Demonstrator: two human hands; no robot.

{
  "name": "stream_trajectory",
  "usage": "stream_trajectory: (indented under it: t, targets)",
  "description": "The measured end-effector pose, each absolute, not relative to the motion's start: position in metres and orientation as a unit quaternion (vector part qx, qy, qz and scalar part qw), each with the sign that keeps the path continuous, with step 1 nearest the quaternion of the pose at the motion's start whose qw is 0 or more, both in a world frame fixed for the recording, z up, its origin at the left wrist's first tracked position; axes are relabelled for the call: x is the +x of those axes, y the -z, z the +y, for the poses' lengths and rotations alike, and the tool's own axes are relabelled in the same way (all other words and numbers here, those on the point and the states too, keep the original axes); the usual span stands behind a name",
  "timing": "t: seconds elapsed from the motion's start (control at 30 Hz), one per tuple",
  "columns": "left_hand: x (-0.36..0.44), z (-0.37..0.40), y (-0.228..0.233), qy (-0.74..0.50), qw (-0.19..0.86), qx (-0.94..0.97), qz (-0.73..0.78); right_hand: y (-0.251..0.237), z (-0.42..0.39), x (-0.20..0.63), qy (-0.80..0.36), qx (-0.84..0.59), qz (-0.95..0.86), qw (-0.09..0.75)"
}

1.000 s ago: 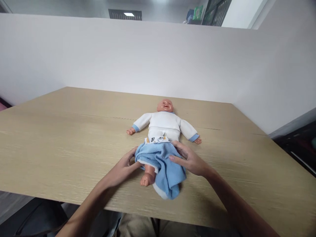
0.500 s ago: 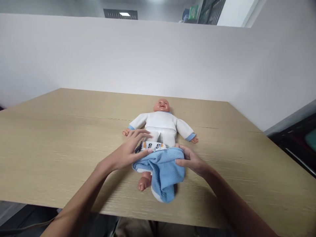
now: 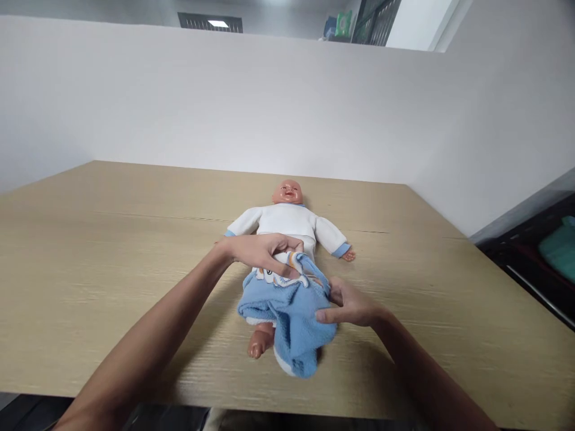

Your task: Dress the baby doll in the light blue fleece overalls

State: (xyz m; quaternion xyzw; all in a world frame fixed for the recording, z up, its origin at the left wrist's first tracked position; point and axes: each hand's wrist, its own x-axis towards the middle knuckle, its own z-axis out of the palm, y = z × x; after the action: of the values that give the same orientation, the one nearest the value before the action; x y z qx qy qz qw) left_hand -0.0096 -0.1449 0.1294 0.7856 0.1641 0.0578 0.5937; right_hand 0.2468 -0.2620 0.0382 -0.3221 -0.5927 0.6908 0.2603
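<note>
A baby doll [image 3: 287, 218] in a white top with blue cuffs lies on its back on the table, head away from me. Blue fleece doll pants [image 3: 291, 311] cover its legs, with one bare foot [image 3: 261, 340] sticking out at the lower left. My left hand [image 3: 272, 254] reaches across the doll's middle and pinches the pants' white printed waistband between thumb and fingers, lifting it. At the right side of the pants, my right hand [image 3: 348, 304] grips the fabric, thumb on top and fingers partly hidden behind the cloth.
The wooden table [image 3: 144, 239] spreads out on both sides of the doll. A white wall [image 3: 269, 102] stands behind it, with an opening at the top. Dark shelving holding a green item [image 3: 559, 245] is at the far right.
My left hand has moved right across the doll's middle and now lifts the waistband. My right hand has slid slightly lower along the pants' side. The camera view has shifted a little.
</note>
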Motion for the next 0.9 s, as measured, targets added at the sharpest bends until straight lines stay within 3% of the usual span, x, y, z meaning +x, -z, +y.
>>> stream_trajectory:
  t: [0.13, 0.2, 0.27, 0.4, 0.47, 0.53, 0.63, 0.7, 0.77, 0.9]
  targets:
    - [-0.003, -0.147, -0.127, -0.042, 0.604, 0.779, 0.162, -0.033, -0.263, 0.246, -0.654, -0.379, -0.507, 0.415]
    - [-0.001, -0.147, -0.124, -0.029, 0.616, 0.772, 0.154, -0.032, -0.262, 0.246, -0.654, -0.392, -0.474, 0.441]
    - [0.0, -0.144, -0.12, -0.019, 0.615, 0.776, 0.136, -0.034, -0.263, 0.248, -0.67, -0.4, -0.477, 0.404]
    - [0.003, -0.133, -0.104, 0.015, 0.617, 0.785, 0.061, -0.044, -0.268, 0.254, -0.714, -0.331, -0.579, 0.212]
    - [0.004, -0.129, -0.098, 0.025, 0.624, 0.78, 0.043, -0.047, -0.27, 0.257, -0.712, -0.306, -0.612, 0.161]
    - [0.003, -0.127, -0.095, 0.044, 0.622, 0.781, 0.038, -0.045, -0.271, 0.257, -0.694, -0.335, -0.601, 0.209]
    - [0.003, -0.129, -0.097, 0.104, 0.619, 0.778, 0.026, -0.035, -0.269, 0.256, -0.661, -0.398, -0.505, 0.386]
    - [0.003, -0.131, -0.098, 0.132, 0.617, 0.776, 0.019, -0.029, -0.267, 0.254, -0.658, -0.414, -0.44, 0.448]
    - [0.003, -0.132, -0.099, 0.123, 0.616, 0.778, 0.019, -0.028, -0.266, 0.253, -0.678, -0.417, -0.431, 0.425]
    - [0.002, -0.131, -0.099, 0.068, 0.617, 0.784, 0.011, -0.045, -0.27, 0.256, -0.7, -0.367, -0.546, 0.28]
